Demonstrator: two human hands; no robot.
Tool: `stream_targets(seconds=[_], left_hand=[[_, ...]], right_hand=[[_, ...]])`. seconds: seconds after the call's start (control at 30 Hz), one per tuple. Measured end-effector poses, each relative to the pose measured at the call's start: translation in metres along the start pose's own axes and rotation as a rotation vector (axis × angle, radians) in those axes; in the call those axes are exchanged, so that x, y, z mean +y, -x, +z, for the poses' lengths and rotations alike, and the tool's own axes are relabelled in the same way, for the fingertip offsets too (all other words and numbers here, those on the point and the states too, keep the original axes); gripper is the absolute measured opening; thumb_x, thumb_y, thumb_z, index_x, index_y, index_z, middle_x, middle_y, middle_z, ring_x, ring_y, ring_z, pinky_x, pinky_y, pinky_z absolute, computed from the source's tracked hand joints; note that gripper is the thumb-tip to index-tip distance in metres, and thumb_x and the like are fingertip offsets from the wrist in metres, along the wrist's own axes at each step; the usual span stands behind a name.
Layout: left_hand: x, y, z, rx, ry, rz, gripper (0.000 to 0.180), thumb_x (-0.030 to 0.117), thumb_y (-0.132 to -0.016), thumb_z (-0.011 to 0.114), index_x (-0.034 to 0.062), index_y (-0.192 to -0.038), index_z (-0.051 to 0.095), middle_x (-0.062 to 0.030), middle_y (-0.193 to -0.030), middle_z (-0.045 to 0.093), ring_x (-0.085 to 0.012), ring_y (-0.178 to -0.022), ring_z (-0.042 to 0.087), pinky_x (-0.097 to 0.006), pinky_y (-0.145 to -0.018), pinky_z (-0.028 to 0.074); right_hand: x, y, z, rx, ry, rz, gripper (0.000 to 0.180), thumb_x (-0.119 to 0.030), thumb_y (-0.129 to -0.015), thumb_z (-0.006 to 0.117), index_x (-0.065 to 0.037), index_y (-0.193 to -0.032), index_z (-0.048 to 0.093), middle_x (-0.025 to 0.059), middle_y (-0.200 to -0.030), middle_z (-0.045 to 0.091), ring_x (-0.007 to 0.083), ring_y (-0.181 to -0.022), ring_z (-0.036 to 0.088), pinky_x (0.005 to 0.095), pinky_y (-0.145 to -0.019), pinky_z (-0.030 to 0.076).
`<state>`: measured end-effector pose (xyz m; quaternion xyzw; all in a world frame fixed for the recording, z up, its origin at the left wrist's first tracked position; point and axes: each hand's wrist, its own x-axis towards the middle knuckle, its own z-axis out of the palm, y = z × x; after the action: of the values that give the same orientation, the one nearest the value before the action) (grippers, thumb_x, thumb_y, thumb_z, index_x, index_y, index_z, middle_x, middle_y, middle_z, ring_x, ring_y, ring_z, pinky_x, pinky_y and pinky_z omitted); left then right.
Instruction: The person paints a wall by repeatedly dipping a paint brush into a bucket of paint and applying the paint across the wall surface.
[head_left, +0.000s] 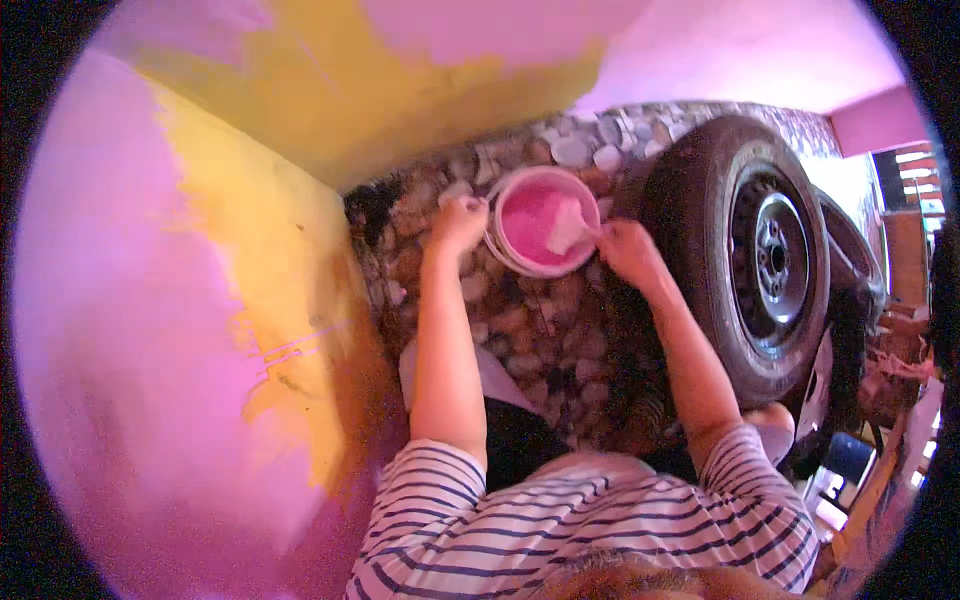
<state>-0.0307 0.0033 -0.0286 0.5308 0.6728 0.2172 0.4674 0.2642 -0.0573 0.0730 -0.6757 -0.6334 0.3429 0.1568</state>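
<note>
A white bucket (pixel 590 190) of pink paint (pixel 522 218) stands on the stony floor in front of me. My left hand (pixel 460 224) is closed at its left side, apparently on the handle at the rim. On the right, my right hand (pixel 628 250) grips a paintbrush (pixel 568 226) by its handle. The wide, pink-coated bristles reach over the rim and into the bucket's mouth; whether they touch the paint I cannot tell.
Close on the right, a car tyre on a black rim (pixel 770 255) stands upright. Walls part pink, part yellow (pixel 275 290) meet in a corner at the left and ahead. Rounded stones (pixel 530 340) cover the floor. Assorted items (pixel 835 480) stand at the far right.
</note>
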Motion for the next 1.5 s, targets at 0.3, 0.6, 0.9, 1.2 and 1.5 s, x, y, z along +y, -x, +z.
stream_targets(seconds=[0.3, 0.6, 0.9, 1.2, 1.5], left_hand=[[0.021, 0.008, 0.008, -0.045, -0.037, 0.013, 0.037, 0.031, -0.088, 0.054, 0.0000, -0.101, 0.068, -0.0243, -0.100, 0.068, -0.0353, -0.098, 0.066, -0.041, -0.086, 0.050], [0.047, 0.020, 0.020, -0.094, -0.075, 0.015, 0.043, 0.036, -0.082, 0.054, -0.0027, -0.095, 0.069, -0.0252, -0.097, 0.068, -0.0377, -0.092, 0.067, -0.043, -0.084, 0.050], [0.018, -0.005, 0.042, -0.045, -0.097, 0.139, 0.049, 0.038, -0.087, 0.050, -0.0072, -0.098, 0.067, -0.0281, -0.099, 0.067, -0.0376, -0.099, 0.066, -0.045, -0.085, 0.049], [0.044, 0.011, 0.031, -0.154, -0.058, -0.008, 0.052, 0.039, -0.089, 0.050, -0.0089, -0.104, 0.065, -0.0302, -0.108, 0.063, -0.0398, -0.106, 0.062, -0.045, -0.091, 0.048], [0.034, 0.009, 0.015, -0.184, -0.042, -0.010, 0.053, 0.040, -0.089, 0.050, -0.0077, -0.106, 0.065, -0.0296, -0.113, 0.063, -0.0394, -0.108, 0.061, -0.045, -0.093, 0.047]], right_hand=[[0.002, 0.046, -0.002, -0.098, -0.994, 0.347, 0.022, -0.026, -0.095, 0.058, -0.005, -0.097, 0.061, 0.0006, -0.075, 0.060, 0.0072, -0.053, 0.047, 0.0228, -0.044, 0.036], [-0.109, 0.030, -0.036, -0.079, -0.925, 0.067, 0.019, -0.024, -0.098, 0.055, -0.006, -0.104, 0.056, -0.0026, -0.073, 0.052, 0.0033, -0.052, 0.041, 0.0189, -0.042, 0.028], [-0.250, -0.033, 0.004, -0.280, -1.057, -0.052, 0.021, -0.025, -0.098, 0.052, -0.005, -0.093, 0.054, -0.0018, -0.068, 0.049, 0.0055, -0.048, 0.038, 0.0216, -0.041, 0.027], [-0.324, -0.060, -0.026, -0.179, -0.938, -0.290, 0.019, -0.022, -0.094, 0.051, -0.006, -0.082, 0.052, 0.0018, -0.068, 0.052, 0.0087, -0.044, 0.039, 0.0265, -0.040, 0.028], [-0.399, -0.053, -0.068, 0.148, -0.719, -0.675, 0.025, -0.026, -0.096, 0.052, -0.004, -0.086, 0.057, 0.0016, -0.061, 0.052, 0.0089, -0.046, 0.043, 0.0265, -0.041, 0.031]])
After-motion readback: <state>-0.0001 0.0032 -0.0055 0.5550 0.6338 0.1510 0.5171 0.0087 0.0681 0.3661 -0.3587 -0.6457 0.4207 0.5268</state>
